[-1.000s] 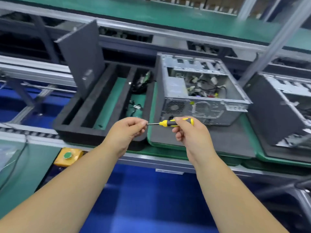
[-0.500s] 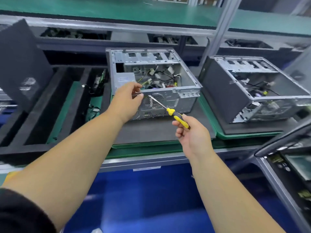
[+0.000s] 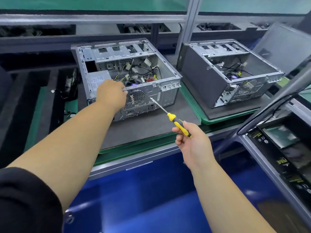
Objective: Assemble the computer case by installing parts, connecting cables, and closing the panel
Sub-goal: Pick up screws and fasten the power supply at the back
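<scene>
Open computer case (image 3: 127, 78) lies on its side on the grey mat (image 3: 151, 130), centre-left, side panel off, cables loose inside. Left hand (image 3: 111, 94) rests on the rear top edge of the case; its fingers are hidden, so how it grips I cannot tell. Right hand (image 3: 190, 142) pinches the yellow screwdriver (image 3: 170, 116), tip just short of the rear plate. Judgement: brace the case, seat the tip squarely in the screw, then turn.
</scene>
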### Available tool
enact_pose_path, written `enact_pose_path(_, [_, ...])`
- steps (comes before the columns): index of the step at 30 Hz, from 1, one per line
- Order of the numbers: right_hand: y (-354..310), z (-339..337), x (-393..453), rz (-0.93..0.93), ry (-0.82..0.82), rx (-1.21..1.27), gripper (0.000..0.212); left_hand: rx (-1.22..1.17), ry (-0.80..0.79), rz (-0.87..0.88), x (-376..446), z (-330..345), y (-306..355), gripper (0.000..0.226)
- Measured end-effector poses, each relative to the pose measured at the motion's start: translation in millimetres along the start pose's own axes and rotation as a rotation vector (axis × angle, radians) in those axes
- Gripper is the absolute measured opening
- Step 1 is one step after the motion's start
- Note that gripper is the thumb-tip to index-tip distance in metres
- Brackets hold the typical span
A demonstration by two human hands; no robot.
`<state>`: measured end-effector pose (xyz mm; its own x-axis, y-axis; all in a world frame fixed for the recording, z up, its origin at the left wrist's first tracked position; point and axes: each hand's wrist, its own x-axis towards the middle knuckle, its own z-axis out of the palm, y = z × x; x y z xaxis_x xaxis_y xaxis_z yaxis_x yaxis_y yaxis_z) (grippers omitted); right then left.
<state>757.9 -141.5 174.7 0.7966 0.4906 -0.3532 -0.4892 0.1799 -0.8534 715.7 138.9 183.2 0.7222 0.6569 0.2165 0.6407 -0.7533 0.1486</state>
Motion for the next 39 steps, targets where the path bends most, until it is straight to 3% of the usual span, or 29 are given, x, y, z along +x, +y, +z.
enact_pose_path(9, [8.8, -15.5, -19.9, -0.064, -0.073, 0.014, 0.018, -0.072, -0.009, 0.037, -62.2, -7.7, 16.0, 0.026])
enact_pose_path(20, [40.4, -36.5, -36.9, 0.005, -0.232, 0.033, 0.019, -0.101, -0.006, 0.071, -121.5, -22.5, 21.2, 0.025])
enact_pose_path(26, [74.6, -42.2, -47.3, 0.045, -0.295, 0.088, 0.023, -0.170, -0.007, 0.180, -135.9, -25.1, 10.9, 0.019])
enact_pose_path(28, [88.1, -43.9, -49.7, 0.070, -0.285, 0.106, 0.031, -0.322, 0.083, 0.234, -144.8, -21.3, 3.2, 0.023])
enact_pose_path(30, [105.1, -44.4, -52.9, 0.079, -0.270, 0.105, 0.032, -0.485, 0.288, 0.287, -163.0, -16.6, -7.4, 0.031])
enact_pose_path(33, [130.8, -42.9, -59.9, 0.077, -0.266, 0.080, 0.033, -0.576, 0.521, 0.306, -196.4, 4.0, -26.6, 0.025])
enact_pose_path(36, [153.9, -39.0, -66.9, 0.075, -0.255, 0.053, 0.037, -0.743, 0.372, 0.161, -224.1, 37.9, -41.3, 0.013])
enact_pose_path(39, [176.3, -33.2, -71.6, 0.076, -0.219, 0.009, 0.031, -0.999, 0.007, -0.216, -238.5, 73.3, -46.0, 0.011])
